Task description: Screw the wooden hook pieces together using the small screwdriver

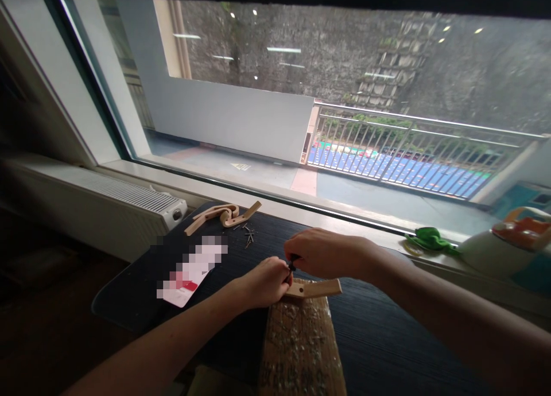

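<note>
My left hand (267,282) is closed at the left end of a pale wooden strip (318,289), which has a dark hole and a slight bend. The strip lies across the far end of a brown, tape-wrapped block (301,344), possibly a cardboard box. Just above and to the right, my right hand (318,251) is closed around a small dark tool (293,263), mostly hidden by the fingers. The tool points down beside my left fingertips, so what its tip touches cannot be seen.
Curved wooden pieces (230,214) lie at the table's far left, near several loose screws or nails (248,235). A pink-white card or packet (185,287), partly pixelated, rests on the dark table (379,333). Green cloth (430,238) and a white rounded container (486,252) sit by the window.
</note>
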Action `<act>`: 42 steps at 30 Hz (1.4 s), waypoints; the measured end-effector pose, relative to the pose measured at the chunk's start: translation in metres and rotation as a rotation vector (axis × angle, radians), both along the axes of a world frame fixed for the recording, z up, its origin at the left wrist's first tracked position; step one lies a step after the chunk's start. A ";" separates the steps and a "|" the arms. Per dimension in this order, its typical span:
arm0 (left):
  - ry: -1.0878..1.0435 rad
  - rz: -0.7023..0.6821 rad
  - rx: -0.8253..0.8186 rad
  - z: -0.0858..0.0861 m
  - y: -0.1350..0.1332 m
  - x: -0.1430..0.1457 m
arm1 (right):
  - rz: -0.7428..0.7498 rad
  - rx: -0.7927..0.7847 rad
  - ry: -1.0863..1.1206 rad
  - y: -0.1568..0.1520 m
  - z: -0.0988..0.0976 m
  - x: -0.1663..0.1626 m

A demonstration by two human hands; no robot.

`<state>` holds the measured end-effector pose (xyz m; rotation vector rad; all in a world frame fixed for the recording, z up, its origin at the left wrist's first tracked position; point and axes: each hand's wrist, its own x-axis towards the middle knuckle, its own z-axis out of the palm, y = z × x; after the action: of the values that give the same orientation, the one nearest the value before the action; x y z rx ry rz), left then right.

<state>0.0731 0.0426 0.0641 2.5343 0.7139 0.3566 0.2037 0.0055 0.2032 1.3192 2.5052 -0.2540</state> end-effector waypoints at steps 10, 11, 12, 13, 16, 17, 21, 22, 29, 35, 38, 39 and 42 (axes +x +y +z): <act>0.007 0.022 -0.006 0.005 -0.005 -0.001 | -0.040 0.012 0.086 0.000 -0.008 0.007; 0.008 0.026 -0.007 0.004 -0.005 -0.001 | -0.040 0.008 0.087 0.000 -0.008 0.007; 0.008 0.028 -0.008 0.003 -0.005 -0.001 | -0.043 0.003 0.087 0.001 -0.009 0.007; 0.008 0.031 -0.009 0.003 -0.005 -0.001 | -0.048 -0.001 0.086 0.001 -0.009 0.007; 0.011 0.033 -0.013 0.001 -0.003 -0.001 | -0.048 -0.008 0.089 0.002 -0.010 0.007; 0.014 0.028 -0.017 0.000 -0.002 0.000 | -0.042 -0.007 0.091 0.001 -0.010 0.007; 0.032 -0.010 -0.044 0.001 0.001 -0.001 | -0.038 0.010 0.069 -0.002 -0.008 0.003; 0.037 -0.021 -0.053 0.001 0.001 -0.001 | -0.041 0.016 0.058 -0.003 -0.007 0.002; 0.096 -0.046 -0.120 0.010 0.008 -0.005 | -0.028 0.013 0.054 -0.005 -0.006 0.001; 0.081 -0.012 -0.145 0.014 0.007 -0.014 | 0.006 0.030 0.067 -0.003 -0.009 0.003; 0.043 0.038 -0.112 0.009 0.003 -0.014 | -0.007 0.039 0.048 -0.004 -0.008 0.001; 0.028 0.052 -0.098 0.007 0.002 -0.014 | -0.007 0.041 0.046 -0.004 -0.008 0.000; -0.002 0.074 -0.077 0.001 0.000 -0.011 | 0.001 0.045 0.040 -0.005 -0.008 0.000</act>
<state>0.0620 0.0430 0.0650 2.4400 0.8063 0.3500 0.2032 0.0008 0.1950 1.3429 2.5588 -0.2278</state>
